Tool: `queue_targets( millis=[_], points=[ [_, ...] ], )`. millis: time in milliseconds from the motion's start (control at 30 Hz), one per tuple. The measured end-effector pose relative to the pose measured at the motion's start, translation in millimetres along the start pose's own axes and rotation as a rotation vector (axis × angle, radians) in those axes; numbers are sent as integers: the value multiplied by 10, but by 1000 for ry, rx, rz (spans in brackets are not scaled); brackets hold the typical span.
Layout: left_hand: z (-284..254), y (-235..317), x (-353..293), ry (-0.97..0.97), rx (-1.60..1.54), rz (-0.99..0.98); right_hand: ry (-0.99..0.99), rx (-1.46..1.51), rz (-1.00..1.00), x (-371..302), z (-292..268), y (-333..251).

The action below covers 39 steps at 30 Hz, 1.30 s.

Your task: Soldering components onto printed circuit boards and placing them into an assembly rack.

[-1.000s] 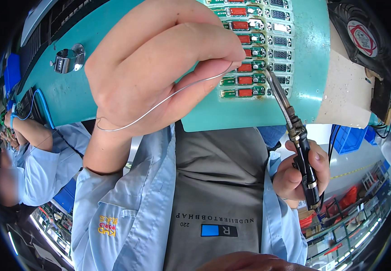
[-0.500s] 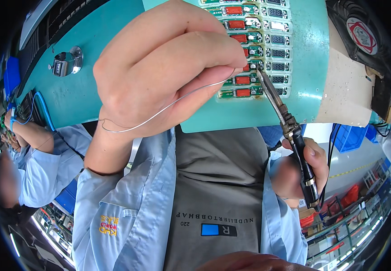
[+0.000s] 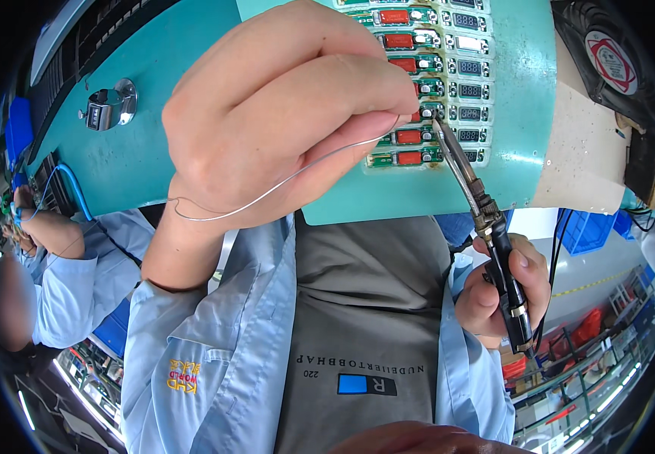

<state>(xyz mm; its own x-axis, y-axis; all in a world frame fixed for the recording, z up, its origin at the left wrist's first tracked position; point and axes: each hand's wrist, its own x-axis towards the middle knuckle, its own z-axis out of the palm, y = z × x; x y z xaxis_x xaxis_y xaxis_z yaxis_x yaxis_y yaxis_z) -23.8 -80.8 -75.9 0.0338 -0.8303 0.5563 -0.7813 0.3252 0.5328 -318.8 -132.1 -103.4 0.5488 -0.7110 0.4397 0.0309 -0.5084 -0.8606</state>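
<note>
Pinched in my left hand (image 3: 274, 121) is a thin, silvery solder wire (image 3: 274, 185), which loops back toward the wrist. My right hand (image 3: 510, 287) is wrapped round the black handle of a soldering iron (image 3: 503, 257). The iron's tip points up and left, at the edge of a small green circuit board (image 3: 435, 113) with a red component. Whether the tip touches the board, I cannot tell. Several such boards, paired with small display modules (image 3: 469, 114), sit in rows on a green plate (image 3: 388, 200). My left fingers hide part of the rows.
A metal hand counter (image 3: 108, 107) stands on the green table (image 3: 146, 45) at the left. A black fan (image 3: 607, 60) is at the far right, beside a beige board (image 3: 581, 166). Another person's arm (image 3: 59, 234) shows at the left edge. Blue crates (image 3: 588, 231) are at the right.
The boards and plate sit very slightly farther right in view. Both hands keep their grips, and the iron's tip stays by the same board. My right fingers have shifted slightly on the handle.
</note>
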Motion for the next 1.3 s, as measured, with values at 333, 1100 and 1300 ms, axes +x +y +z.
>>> queue_targets(
  millis=[333,1100,1300],
  points=[
    [-58,11,-57,110,-50,-8,-3,-10,-27,-33,6,-14],
    [-5,181,-50,10,-29,-10,-4,30,-7,-155,-71,-37],
    [10,193,-59,5,-31,-21,-29,-1,-7,-161,-92,-39]
  ],
)
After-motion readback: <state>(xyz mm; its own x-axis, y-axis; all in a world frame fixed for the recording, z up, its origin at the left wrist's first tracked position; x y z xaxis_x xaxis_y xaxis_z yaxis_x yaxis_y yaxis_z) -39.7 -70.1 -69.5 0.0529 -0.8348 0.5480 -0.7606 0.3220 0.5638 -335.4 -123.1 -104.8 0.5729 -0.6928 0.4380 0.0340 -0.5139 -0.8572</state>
